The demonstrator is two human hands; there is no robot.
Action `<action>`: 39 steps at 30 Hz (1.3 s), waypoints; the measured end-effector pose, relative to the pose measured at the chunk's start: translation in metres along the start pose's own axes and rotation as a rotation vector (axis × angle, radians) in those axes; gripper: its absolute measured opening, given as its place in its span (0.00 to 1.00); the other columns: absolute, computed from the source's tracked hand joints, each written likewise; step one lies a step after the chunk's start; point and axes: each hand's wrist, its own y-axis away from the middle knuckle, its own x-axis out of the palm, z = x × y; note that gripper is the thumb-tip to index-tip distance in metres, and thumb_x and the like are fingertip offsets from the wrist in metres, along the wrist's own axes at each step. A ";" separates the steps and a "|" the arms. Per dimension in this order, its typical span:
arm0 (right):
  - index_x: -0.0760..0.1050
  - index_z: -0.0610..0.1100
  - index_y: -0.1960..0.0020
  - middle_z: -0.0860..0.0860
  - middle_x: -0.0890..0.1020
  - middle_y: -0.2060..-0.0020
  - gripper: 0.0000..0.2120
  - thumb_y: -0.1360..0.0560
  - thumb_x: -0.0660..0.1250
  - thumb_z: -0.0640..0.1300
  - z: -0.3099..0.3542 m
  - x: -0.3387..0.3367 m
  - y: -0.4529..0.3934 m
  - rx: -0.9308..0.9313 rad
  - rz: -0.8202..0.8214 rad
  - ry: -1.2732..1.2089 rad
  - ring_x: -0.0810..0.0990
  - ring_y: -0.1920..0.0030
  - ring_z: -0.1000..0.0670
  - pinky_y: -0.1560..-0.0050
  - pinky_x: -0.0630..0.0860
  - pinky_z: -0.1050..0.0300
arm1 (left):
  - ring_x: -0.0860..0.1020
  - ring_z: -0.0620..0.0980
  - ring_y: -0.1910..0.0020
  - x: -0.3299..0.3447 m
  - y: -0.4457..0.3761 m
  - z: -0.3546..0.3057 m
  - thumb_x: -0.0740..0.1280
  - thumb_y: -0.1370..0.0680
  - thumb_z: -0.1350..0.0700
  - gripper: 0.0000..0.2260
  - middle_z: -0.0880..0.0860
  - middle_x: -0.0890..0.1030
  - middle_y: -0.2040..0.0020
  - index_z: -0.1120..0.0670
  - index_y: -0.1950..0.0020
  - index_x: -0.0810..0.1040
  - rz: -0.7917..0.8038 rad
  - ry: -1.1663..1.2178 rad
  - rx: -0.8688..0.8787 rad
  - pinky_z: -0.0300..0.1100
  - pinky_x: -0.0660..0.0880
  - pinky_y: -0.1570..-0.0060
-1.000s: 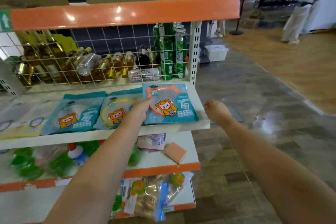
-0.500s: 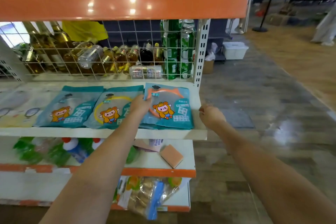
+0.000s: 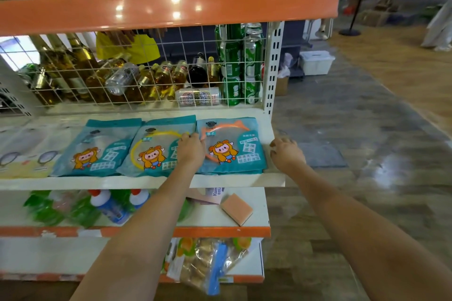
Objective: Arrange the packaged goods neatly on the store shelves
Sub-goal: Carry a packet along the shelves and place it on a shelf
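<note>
1. Packets: three teal ones lie flat in a row on the middle shelf [image 3: 244,179], namely the left packet [image 3: 97,149], the yellow-ring packet [image 3: 156,146] and, at the shelf's right end, the orange-ring packet [image 3: 232,144].
2. Wire grid [image 3: 146,76] stands behind them, with bottles [image 3: 80,66] and green cans [image 3: 232,66] beyond it.
3. Left hand [image 3: 192,148] rests on the seam between the yellow-ring and orange-ring packets, fingers curled at the orange-ring packet's left edge.
4. Right hand [image 3: 286,153] hangs loose at the shelf's right corner, fingers relaxed, holding nothing.
5. Sponge [image 3: 236,208] lies on the lower shelf.
</note>
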 end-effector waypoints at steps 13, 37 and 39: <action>0.65 0.45 0.30 0.44 0.69 0.32 0.19 0.21 0.57 0.43 0.012 -0.004 0.013 0.044 0.031 0.015 0.66 0.33 0.44 0.38 0.70 0.48 | 0.68 0.59 0.36 -0.004 0.001 0.002 0.57 0.18 0.54 0.16 0.61 0.69 0.35 0.61 0.33 0.69 -0.003 -0.121 0.016 0.49 0.67 0.39; 0.60 0.41 0.28 0.41 0.65 0.30 0.21 0.20 0.55 0.43 0.212 0.011 0.030 -0.432 0.100 0.163 0.60 0.29 0.40 0.33 0.62 0.44 | 0.67 0.59 0.33 -0.083 0.057 0.118 0.54 0.18 0.47 0.20 0.56 0.69 0.32 0.51 0.28 0.67 0.124 -0.295 -0.087 0.57 0.66 0.38; 0.61 0.42 0.29 0.43 0.66 0.31 0.21 0.21 0.56 0.43 0.239 0.013 0.039 -0.469 0.091 0.154 0.62 0.30 0.41 0.32 0.61 0.44 | 0.67 0.60 0.34 -0.097 0.066 0.143 0.55 0.19 0.47 0.20 0.58 0.70 0.33 0.53 0.29 0.68 0.121 -0.263 -0.157 0.57 0.68 0.39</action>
